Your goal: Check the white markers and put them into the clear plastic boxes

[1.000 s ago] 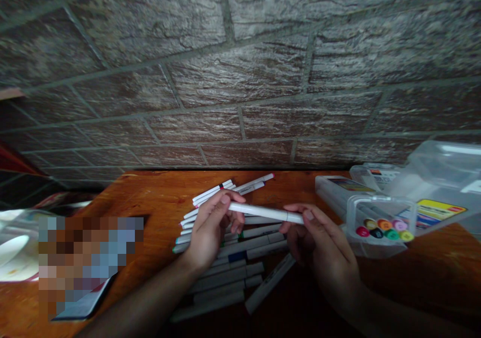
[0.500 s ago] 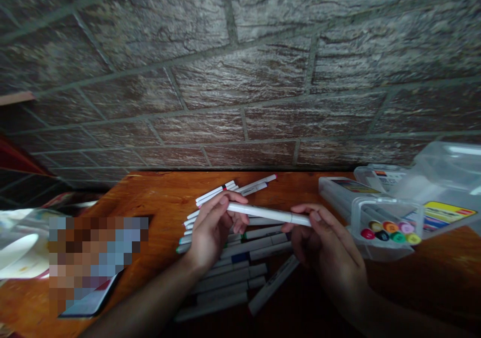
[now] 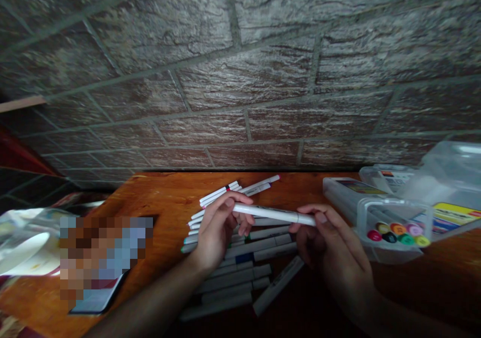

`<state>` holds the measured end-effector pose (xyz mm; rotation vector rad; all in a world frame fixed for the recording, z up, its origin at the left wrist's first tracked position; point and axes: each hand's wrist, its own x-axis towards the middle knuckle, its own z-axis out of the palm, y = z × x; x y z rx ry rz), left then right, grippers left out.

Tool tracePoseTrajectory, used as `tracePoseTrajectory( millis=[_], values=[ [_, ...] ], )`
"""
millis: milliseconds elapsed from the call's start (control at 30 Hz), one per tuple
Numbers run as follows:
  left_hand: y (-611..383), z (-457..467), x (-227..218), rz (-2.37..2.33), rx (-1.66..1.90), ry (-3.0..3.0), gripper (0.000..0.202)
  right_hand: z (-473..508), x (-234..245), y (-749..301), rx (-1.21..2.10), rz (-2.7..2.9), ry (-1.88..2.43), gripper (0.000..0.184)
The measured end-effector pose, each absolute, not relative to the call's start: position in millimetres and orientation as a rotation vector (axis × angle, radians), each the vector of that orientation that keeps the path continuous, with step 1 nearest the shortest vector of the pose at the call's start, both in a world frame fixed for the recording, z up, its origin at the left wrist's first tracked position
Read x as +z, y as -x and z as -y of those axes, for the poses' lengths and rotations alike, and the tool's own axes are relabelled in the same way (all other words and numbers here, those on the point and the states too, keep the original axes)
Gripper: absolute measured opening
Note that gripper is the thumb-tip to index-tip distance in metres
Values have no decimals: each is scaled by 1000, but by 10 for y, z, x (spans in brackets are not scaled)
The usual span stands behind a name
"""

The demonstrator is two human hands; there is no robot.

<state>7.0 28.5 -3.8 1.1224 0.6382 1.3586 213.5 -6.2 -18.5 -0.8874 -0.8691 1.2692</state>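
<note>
A white marker is held nearly level above the table, its right end slightly lower. My left hand pinches its left end between thumb and fingers. At the other end, my right hand grips the marker near a thin seam. Beneath both hands lie several white markers in rough rows, partly covered by my left hand and forearm. One loose marker rests at a slant below my right hand. Farther back are more white markers, some with pink or red marks.
Right of my hands, a clear plastic case holds several markers with coloured ends. Behind it stands a larger clear container. A phone, partly pixelated, lies left on the wooden table. A white cup is at far left. A brick-patterned wall borders the back.
The whole view has shifted slightly, so everything appears a little farther right. Both hands keep their hold on the marker, which looks almost unchanged in angle.
</note>
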Motion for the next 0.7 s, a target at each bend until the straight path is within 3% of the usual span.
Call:
tracePoseTrajectory(
  millis=[700],
  values=[
    [-129,-322,-5,-969,1287,-1273,31,34,-246,-2127,1254,987,962,31]
  ],
)
